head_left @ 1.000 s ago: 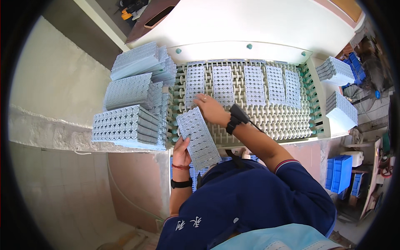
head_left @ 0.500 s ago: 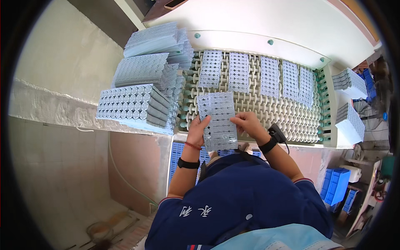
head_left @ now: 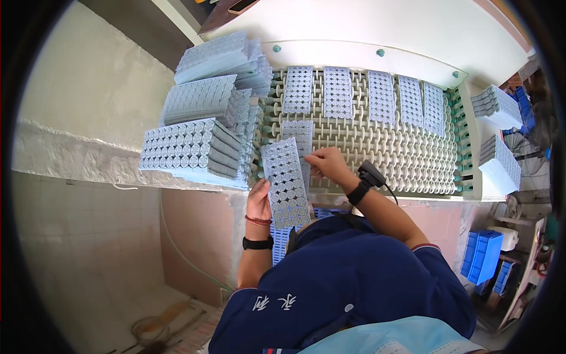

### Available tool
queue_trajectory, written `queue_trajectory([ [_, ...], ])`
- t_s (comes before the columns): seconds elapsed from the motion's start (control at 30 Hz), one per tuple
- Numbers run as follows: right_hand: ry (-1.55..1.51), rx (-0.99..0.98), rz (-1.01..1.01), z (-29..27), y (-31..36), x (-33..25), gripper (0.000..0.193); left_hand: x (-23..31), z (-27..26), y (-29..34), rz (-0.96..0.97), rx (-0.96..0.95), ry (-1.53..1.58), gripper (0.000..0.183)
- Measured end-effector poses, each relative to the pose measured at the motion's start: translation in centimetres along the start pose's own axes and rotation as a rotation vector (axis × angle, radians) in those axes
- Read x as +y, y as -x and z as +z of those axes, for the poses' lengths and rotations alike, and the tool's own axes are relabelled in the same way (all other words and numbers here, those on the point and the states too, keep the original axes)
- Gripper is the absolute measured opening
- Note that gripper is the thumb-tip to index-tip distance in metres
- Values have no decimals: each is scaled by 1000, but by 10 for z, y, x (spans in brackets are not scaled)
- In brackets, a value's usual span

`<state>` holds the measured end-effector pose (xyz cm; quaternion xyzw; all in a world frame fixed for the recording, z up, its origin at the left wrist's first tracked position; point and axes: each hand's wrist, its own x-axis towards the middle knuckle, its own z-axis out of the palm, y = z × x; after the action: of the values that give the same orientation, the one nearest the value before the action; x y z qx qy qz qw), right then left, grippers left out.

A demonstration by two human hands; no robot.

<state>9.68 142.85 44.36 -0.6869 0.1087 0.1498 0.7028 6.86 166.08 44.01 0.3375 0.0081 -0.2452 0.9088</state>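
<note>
My left hand (head_left: 258, 202) grips the edge of a grey circuit board panel (head_left: 286, 183), made of rows of small round discs, tilted up in front of me. Behind it a second circuit board panel (head_left: 299, 133) lies over the near left part of the roller conveyor (head_left: 383, 162), its lower part mostly covered by the first. My right hand (head_left: 331, 165) pinches this second panel at its right edge. Farther up the rollers lie several more panels (head_left: 338, 93) in a row.
Tall stacks of panels (head_left: 183, 147) stand left of the conveyor. Smaller stacks (head_left: 500, 164) sit on its right ledge. A white machine housing (head_left: 365, 26) rises behind the rollers. Blue crates (head_left: 482, 256) stand low at the right, and a pale wall ledge (head_left: 76, 150) runs along the left.
The panels between my hands have come apart: one is swung left and tilted in my left hand, the other is over the rollers by my right. The row of panels has shifted slightly farther away.
</note>
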Motion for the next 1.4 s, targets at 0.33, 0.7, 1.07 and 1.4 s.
queue_trajectory([
  [0.33,337,209,42,-67,33,8,24,-1,10,-5,-58,57,-89,38],
  [0.7,-37,204,-87,-69,74,10,18,-43,48,-54,-103,83,-284,23],
  [1.07,542,707,31,-194,96,25,22,-39,37,-55,-97,184,-227,29],
  [1.4,812,1056,223,-313,157,36,30,-37,26,-48,-73,177,-161,27],
])
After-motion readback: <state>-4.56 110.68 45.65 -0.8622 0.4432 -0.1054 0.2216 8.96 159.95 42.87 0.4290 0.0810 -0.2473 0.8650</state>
